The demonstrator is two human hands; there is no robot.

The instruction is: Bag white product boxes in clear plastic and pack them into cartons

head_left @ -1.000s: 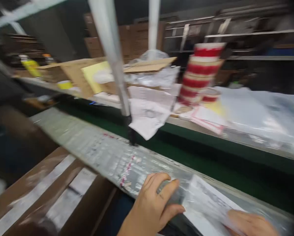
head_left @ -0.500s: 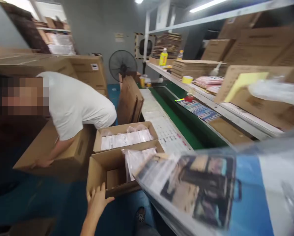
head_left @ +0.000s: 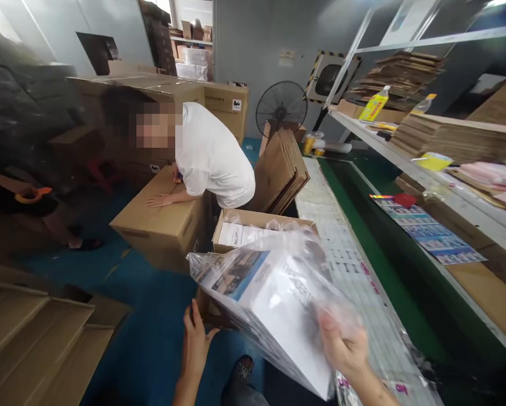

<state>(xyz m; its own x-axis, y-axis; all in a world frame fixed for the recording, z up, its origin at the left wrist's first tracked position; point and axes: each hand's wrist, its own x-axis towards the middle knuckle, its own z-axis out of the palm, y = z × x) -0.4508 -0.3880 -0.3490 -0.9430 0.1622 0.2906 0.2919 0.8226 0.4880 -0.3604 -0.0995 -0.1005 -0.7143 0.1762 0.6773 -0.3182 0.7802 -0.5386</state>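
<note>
My right hand [head_left: 344,348] grips a flat product pack in a clear plastic bag [head_left: 270,304], white with a printed picture at its far end, held tilted over the floor. My left hand [head_left: 196,338] rests with spread fingers on the near edge of an open cardboard box [head_left: 203,307] that the bagged pack mostly hides. Behind it stands a second open box [head_left: 253,225] holding white bagged packs.
A person in a white shirt [head_left: 213,155] bends over a closed carton [head_left: 160,223]. A green conveyor belt [head_left: 380,254] runs along the right under a shelf [head_left: 426,169] of flat cardboard stacks. Folded boxes [head_left: 280,172] lean near a fan [head_left: 281,106]. Flattened cartons [head_left: 33,338] lie at the left.
The view swung from the conveyor table to the floor boxes. My right hand lifted the bagged pack off the table and carried it left over the open box; my left hand went to the box edge.
</note>
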